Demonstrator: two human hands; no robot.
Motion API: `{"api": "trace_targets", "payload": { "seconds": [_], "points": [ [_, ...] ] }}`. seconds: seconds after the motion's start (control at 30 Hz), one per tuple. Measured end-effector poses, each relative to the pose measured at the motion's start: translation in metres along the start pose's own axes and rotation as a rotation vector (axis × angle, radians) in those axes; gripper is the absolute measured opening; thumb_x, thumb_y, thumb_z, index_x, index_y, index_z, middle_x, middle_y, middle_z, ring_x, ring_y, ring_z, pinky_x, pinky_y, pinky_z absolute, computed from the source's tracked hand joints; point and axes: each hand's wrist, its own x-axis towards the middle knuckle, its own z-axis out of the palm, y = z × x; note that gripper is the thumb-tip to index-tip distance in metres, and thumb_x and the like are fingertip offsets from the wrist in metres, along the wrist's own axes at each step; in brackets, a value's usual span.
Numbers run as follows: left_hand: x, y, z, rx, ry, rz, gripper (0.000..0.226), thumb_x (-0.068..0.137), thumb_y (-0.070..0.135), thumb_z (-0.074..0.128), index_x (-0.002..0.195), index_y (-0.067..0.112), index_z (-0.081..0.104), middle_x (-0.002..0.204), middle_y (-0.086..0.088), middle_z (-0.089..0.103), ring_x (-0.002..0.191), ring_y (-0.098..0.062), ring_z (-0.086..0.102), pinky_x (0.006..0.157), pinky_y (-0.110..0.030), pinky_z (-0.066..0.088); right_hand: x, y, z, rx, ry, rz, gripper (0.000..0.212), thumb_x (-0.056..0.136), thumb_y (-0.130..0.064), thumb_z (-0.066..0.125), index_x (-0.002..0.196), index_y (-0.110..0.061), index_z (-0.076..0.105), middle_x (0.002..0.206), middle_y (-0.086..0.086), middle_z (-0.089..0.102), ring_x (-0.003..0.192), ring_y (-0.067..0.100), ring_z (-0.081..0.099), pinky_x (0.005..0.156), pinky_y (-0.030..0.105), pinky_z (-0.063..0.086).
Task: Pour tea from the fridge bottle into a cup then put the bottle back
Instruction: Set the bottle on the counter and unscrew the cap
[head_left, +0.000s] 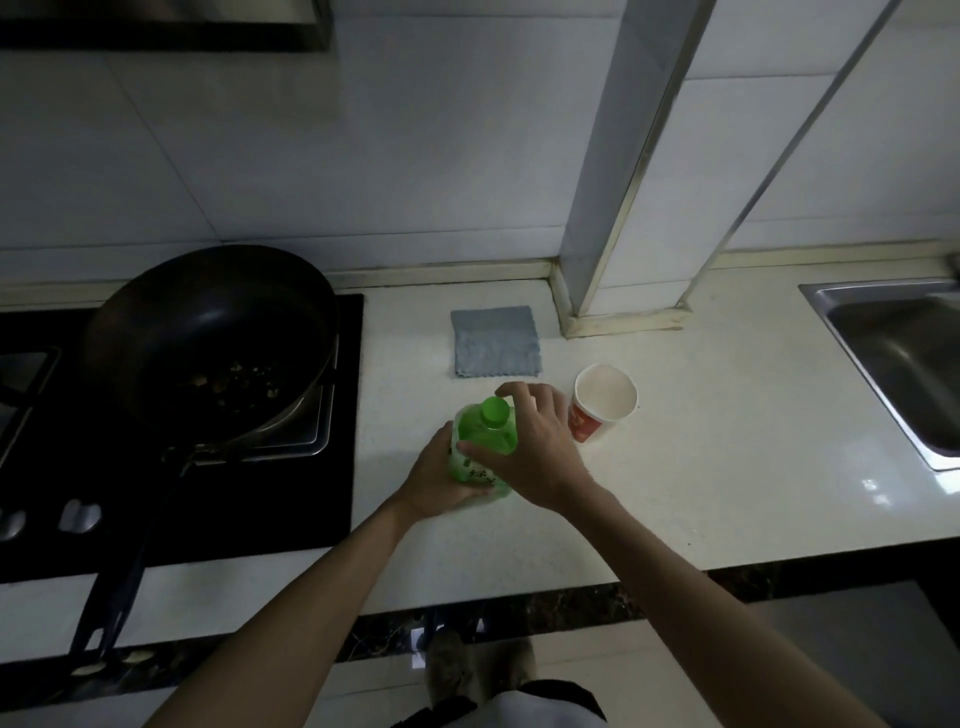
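Green translucent plastic tea bottle (480, 452) stands upright on the white stone countertop (701, 467), green screw cap (494, 411) on. Left hand (441, 480) is wrapped around the bottle's lower body from its left side, fingers closed on it, palm against the label. Right hand (530, 447) comes over from the right, fingers curled partway, tips at the cap and thumb lying across the bottle's shoulder; can't tell if the cap is actually pinched. White paper cup with red band (602, 402) sits upright just beyond the right hand's knuckles, apart from the bottle; can't tell if anything is in it. Folded grey cloth (496, 340) lies past both hands toward the wall. Black frying pan (208, 338) on the dark hob (291, 499) is well off the left hand's side. Steel sink (893, 353) is well off the right hand's side.
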Motion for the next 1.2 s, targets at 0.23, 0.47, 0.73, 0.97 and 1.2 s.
{"api": "trace_targets", "payload": {
  "seconds": [0.23,0.47,0.73,0.97,1.2],
  "points": [
    [-0.001,-0.001,0.001,-0.042,-0.027,-0.123,0.094,0.05,0.034,0.091,0.131,0.025,0.044,0.12,0.005,0.063,0.112,-0.013,0.06,0.094,-0.04,0.053,0.011,-0.035,-0.022,-0.539,0.023,0.002,0.056,0.096,-0.063,0.031,0.087,-0.013,0.054,0.081,0.005,0.059,0.082,0.021,0.057,0.065,0.032,0.041],
    [0.0,0.0,0.003,-0.012,-0.057,-0.178,0.093,0.058,0.025,0.09,0.136,0.028,0.039,0.121,0.006,0.062,0.112,-0.014,0.059,0.093,-0.036,0.053,0.015,-0.045,-0.022,-0.624,-0.028,-0.008,0.059,0.1,-0.056,0.026,0.061,-0.014,0.039,0.061,0.001,0.044,0.062,0.016,0.046,0.066,0.032,0.036],
    [-0.004,0.0,0.0,-0.047,-0.043,-0.183,0.089,0.059,0.011,0.089,0.135,0.023,0.043,0.12,0.0,0.062,0.112,-0.019,0.059,0.088,-0.031,0.055,0.016,-0.028,-0.034,-0.563,-0.156,-0.283,0.051,0.102,-0.05,0.029,0.107,-0.007,0.056,0.108,0.013,0.063,0.1,0.024,0.052,0.09,0.039,0.042],
    [-0.007,0.007,0.0,0.031,-0.055,-0.151,0.088,0.064,0.017,0.088,0.136,0.028,0.039,0.115,0.01,0.062,0.104,-0.006,0.059,0.077,-0.012,0.048,0.024,-0.017,-0.055,-0.574,-0.316,-0.59,0.041,0.097,-0.022,0.055,0.132,-0.008,0.04,0.118,0.012,0.061,0.104,0.023,0.055,0.082,0.034,0.047],
    [-0.008,0.007,0.0,0.044,-0.065,-0.196,0.081,0.067,0.013,0.086,0.132,0.028,0.04,0.111,0.011,0.06,0.099,-0.001,0.058,0.069,-0.007,0.046,0.02,-0.033,-0.044,-0.534,-0.137,-0.369,0.048,0.098,-0.052,0.04,0.123,-0.011,0.047,0.094,0.008,0.067,0.078,0.022,0.061,0.066,0.033,0.049]
  ]
}}
